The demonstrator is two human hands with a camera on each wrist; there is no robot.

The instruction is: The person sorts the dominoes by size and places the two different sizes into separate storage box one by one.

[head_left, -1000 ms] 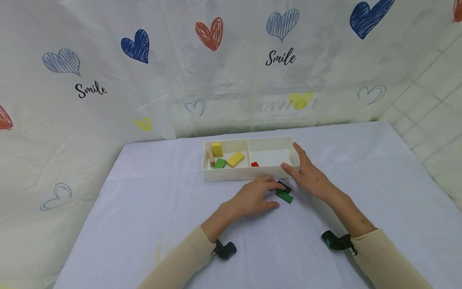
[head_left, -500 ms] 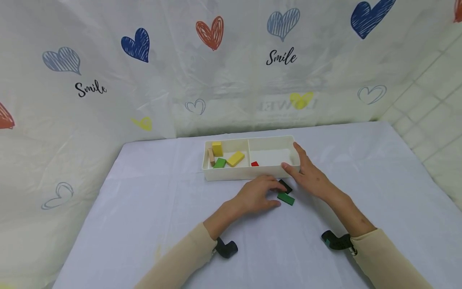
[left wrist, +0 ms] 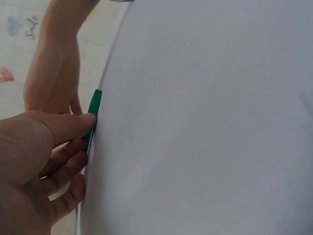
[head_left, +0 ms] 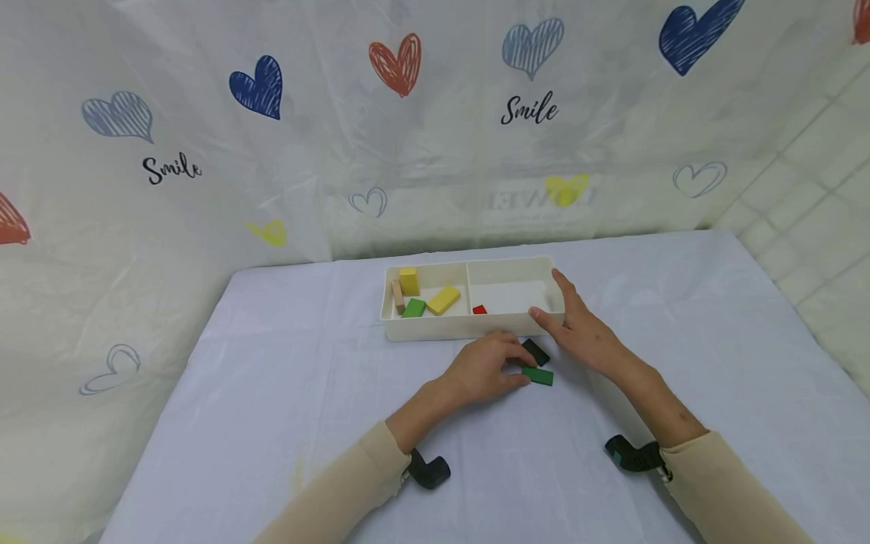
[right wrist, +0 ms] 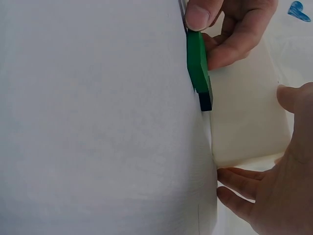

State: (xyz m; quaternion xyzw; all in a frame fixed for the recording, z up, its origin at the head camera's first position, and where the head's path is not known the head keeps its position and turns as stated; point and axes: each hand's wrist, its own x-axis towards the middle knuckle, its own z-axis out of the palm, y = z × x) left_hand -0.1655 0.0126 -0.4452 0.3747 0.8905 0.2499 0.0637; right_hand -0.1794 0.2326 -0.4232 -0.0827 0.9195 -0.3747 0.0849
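Note:
A green block point(head_left: 539, 375) lies on the white cloth in front of a cream two-part box point(head_left: 435, 329). My left hand point(head_left: 484, 368) has its thumb and index finger on the block's left end, pinching it; the right wrist view shows the thumb on one face of the green block point(right wrist: 196, 58). Just behind lies a black block point(head_left: 536, 352), close to the left fingertips. My right hand point(head_left: 586, 332) rests at the box's right end, fingers extended along the end wall and thumb at the front rim.
In the box's left compartment are two yellow blocks point(head_left: 444, 300), a green block point(head_left: 414, 307) and a wooden one point(head_left: 397, 297). A red block point(head_left: 479, 309) shows in the right compartment, partly hidden by the front wall. A heart-printed curtain point(head_left: 435, 151) hangs behind the table.
The green block has turned and drawn apart from the black block, which is now more exposed. My left thumb and fingers have come onto the green block. My right hand stays put.

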